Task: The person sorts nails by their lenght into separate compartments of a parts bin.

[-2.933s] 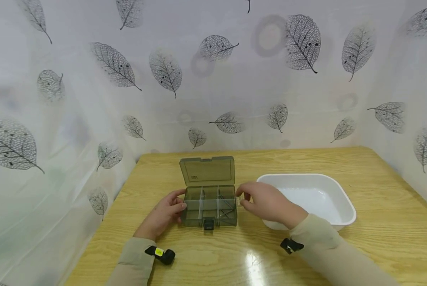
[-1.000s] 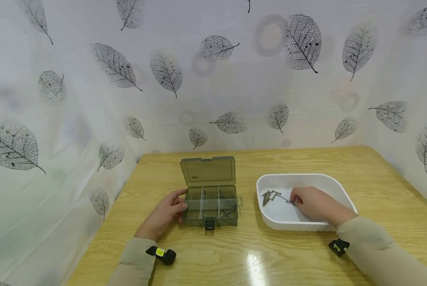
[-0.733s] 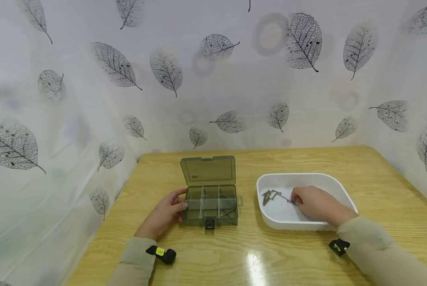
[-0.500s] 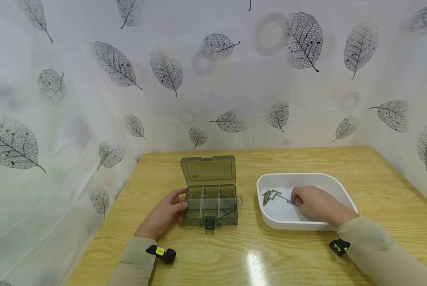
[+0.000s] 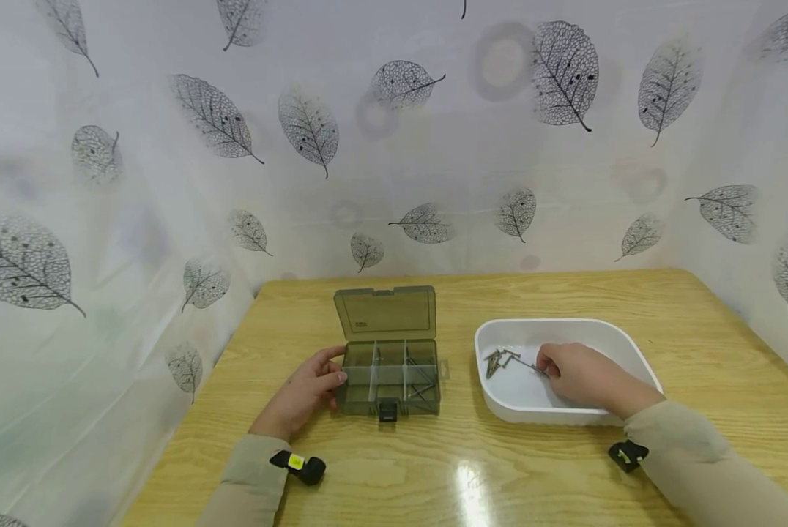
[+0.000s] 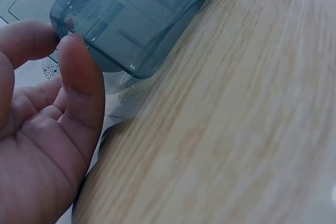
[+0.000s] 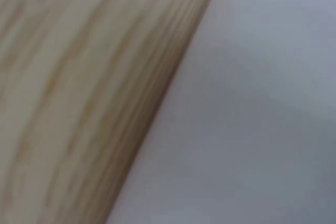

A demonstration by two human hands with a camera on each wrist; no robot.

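the left hand [image 5: 305,388] pinches the left edge of the box [image 5: 356,396] between thumb and forefinger; the lid [image 5: 386,315] stands up behind, and thin nails [image 5: 422,391] lie well right of those fingers. in the tray [image 5: 532,416], screws [image 5: 493,362] lie left of the other fingers; 1 long nail [image 5: 529,365] runs to the right hand's [image 5: 581,373] bent fingertips. whether they clamp it, i cannot tell.

A yellowish wood-grain worktop [image 5: 381,468] carries an open, divided smoky box [image 5: 389,375] and, right of it, a white tub [image 5: 532,415].
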